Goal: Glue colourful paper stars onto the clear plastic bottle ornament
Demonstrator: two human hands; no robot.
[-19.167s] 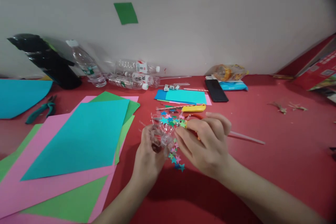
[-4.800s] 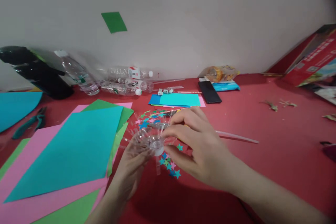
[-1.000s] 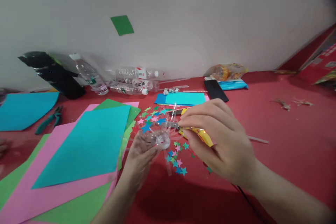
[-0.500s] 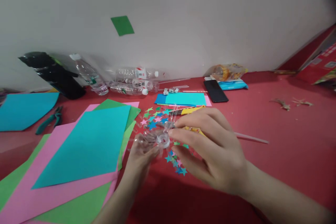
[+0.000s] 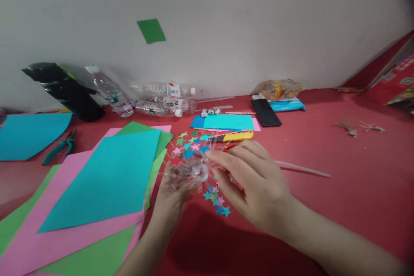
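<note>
My left hand (image 5: 176,185) is closed around a clear plastic bottle top (image 5: 200,173) cut into strips that splay outward, its round neck facing up at me. My right hand (image 5: 258,181) hovers at the right side of the bottle top, index finger and thumb apart, the index fingertip close to the strips. Whether that fingertip touches a strip is hard to see. Small paper stars (image 5: 189,154) in several colours lie behind the bottle top, with more stars (image 5: 216,198) in front of my right thumb.
A yellow utility knife (image 5: 238,136) lies behind my right hand, near a black phone (image 5: 266,112). Coloured paper sheets (image 5: 106,181) and pliers (image 5: 61,148) lie left. Plastic bottles (image 5: 158,108) and a black flask (image 5: 64,92) line the wall. A clear straw (image 5: 304,168) lies right.
My right hand has shifted slightly down and left, and its fingers have come away from the upper strips. The yellow knife shows more fully. My left hand still holds the bottle top.
</note>
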